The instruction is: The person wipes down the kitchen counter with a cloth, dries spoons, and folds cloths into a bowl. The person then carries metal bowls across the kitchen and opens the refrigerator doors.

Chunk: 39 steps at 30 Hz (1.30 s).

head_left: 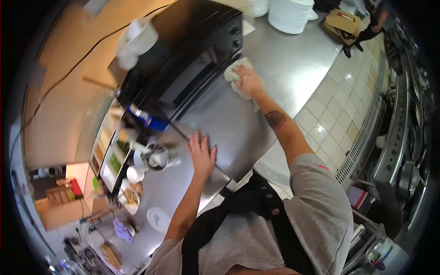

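Note:
A pale cloth [231, 74] lies bunched on the steel counter [231, 117], close to the front corner of a black oven [178, 50]. My right hand [249, 83] presses on the cloth and grips it, with the arm stretched far forward. My left hand [201, 155] rests flat on the counter, fingers spread, beside a seam in the steel. Nothing is held in it. A blue packet [153, 121] stands left of it, by the oven's end.
Stacked white plates [288, 16] stand at the counter's far end, near a cardboard box [343, 23]. Cups [135, 174], food trays [114, 160], a plate of food [129, 197] and a white lid [158, 219] are at left. Another person's legs [366, 34] show far right. Stoves [394, 151] line the right side.

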Each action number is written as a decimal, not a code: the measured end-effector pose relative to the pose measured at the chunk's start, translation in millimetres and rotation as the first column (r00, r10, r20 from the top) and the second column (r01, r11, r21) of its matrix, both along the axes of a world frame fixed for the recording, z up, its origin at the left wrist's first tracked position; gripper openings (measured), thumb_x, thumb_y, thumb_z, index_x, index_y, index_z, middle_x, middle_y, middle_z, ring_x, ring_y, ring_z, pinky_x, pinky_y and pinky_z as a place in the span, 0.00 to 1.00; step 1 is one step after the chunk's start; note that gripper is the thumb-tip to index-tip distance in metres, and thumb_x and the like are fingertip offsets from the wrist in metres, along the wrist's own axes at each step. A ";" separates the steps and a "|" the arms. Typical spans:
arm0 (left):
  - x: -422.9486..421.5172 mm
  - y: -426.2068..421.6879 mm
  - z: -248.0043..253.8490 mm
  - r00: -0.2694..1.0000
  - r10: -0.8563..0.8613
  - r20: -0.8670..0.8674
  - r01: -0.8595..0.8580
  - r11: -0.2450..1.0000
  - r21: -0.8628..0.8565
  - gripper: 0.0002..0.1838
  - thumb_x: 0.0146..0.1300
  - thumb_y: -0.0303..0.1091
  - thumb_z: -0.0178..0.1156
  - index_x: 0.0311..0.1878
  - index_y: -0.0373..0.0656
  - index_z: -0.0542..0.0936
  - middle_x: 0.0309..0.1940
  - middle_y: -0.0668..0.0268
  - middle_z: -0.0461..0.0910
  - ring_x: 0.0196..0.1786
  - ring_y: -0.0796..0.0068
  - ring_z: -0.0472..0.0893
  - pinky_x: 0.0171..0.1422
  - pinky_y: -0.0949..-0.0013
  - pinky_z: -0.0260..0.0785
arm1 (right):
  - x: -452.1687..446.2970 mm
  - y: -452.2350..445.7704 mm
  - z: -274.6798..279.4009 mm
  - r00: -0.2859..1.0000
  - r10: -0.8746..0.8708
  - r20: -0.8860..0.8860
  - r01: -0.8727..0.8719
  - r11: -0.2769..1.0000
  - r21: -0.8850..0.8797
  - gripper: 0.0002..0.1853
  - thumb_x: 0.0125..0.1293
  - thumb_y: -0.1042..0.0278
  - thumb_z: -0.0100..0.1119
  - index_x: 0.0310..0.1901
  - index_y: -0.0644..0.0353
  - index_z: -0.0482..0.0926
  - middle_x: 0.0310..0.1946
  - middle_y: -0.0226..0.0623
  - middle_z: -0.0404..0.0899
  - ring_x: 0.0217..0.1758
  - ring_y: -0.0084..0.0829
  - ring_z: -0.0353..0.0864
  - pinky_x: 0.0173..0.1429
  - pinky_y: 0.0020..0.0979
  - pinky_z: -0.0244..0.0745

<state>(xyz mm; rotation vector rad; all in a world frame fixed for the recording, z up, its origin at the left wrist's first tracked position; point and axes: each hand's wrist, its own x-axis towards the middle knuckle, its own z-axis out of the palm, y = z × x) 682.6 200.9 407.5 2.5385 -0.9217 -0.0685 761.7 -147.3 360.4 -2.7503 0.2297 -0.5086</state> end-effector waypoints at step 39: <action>54.5 -98.8 -9.5 0.996 0.057 -0.068 -0.033 0.951 0.308 0.40 0.52 0.39 0.59 0.68 0.42 0.56 0.72 0.50 0.44 0.74 0.48 0.43 0.71 0.39 0.28 | -5.8 -495.2 9.8 0.663 -0.747 -0.054 0.721 0.656 -0.225 0.35 0.59 0.45 0.49 0.63 0.62 0.65 0.65 0.51 0.60 0.70 0.47 0.57 0.72 0.39 0.49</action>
